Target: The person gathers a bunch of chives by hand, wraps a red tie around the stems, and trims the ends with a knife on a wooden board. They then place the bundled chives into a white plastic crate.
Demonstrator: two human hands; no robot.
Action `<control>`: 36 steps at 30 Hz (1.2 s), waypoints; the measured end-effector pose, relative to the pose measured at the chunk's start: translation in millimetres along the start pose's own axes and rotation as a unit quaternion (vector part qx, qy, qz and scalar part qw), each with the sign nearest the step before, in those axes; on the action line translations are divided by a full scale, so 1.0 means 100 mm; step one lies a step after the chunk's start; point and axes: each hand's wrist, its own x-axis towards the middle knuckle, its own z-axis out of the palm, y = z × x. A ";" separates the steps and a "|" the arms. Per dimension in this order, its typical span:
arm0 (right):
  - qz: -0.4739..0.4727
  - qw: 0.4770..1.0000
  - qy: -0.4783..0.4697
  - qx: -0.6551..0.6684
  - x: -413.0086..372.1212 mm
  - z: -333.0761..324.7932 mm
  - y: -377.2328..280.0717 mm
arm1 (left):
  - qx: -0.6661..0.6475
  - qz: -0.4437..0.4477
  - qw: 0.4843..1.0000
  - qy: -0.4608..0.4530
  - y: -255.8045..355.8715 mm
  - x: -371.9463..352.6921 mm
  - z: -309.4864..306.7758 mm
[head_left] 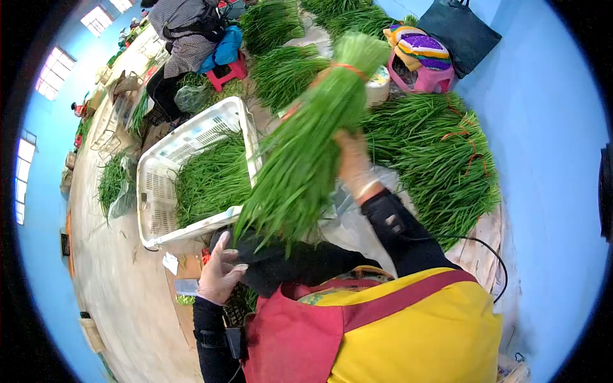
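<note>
A large bundle of long green leafy stalks (306,140), tied with an orange band near its pale end, is raised in front of me. My right hand (355,161), in a thin glove, holds it from the right side; its fingers are partly behind the stalks. The leaf tips hang down and to the left. My left hand (220,271), also gloved, is below the white crate, with fingers and thumb apart and nothing in it. The white plastic crate (153,220) holds loose green stalks (214,179) and stands left of the bundle.
Tied green bundles (440,159) are piled at the right beside the blue wall (543,127). More bundles (281,73) lie ahead. A person (188,38) sits on a red stool (228,73) beyond the crate. A pink stool (428,76) bears a striped cloth.
</note>
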 end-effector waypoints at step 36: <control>-0.088 0.876 -0.389 -0.270 0.59 0.14 1.34 | -0.111 -0.269 0.907 0.304 -1.78 -1.65 -0.55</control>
